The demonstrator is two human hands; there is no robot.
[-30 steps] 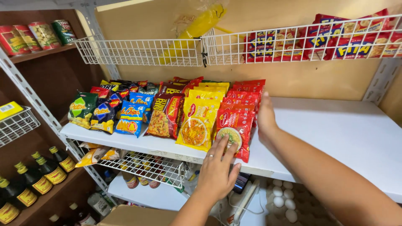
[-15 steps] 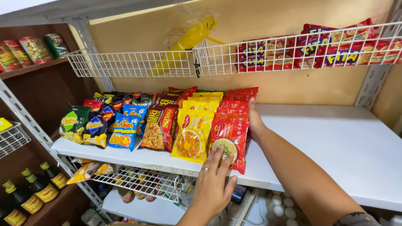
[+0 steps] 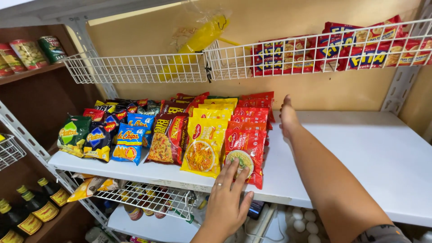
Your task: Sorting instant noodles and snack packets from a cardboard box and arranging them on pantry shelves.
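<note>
A row of red noodle packets [image 3: 246, 139] stands on the white shelf [image 3: 360, 153], beside yellow noodle packets [image 3: 206, 143]. My left hand [image 3: 229, 198] lies flat with its fingertips against the front red packet. My right hand [image 3: 288, 118] is open, its palm near the right side of the red row at the back. Left of the noodles stand brown, blue and green snack bags [image 3: 128, 143].
White wire baskets [image 3: 139, 68] hang above; the right one holds red biscuit packets [image 3: 342, 50], and a yellow bag [image 3: 193, 45] sits behind. Cans [image 3: 29, 53] and dark bottles [image 3: 27, 211] stand at left. A lower wire basket [image 3: 148, 200] and eggs [image 3: 301, 220] lie below.
The camera has come closer and tilted. My right hand has drawn slightly away from the red packets; my left hand stays at the front packet.
</note>
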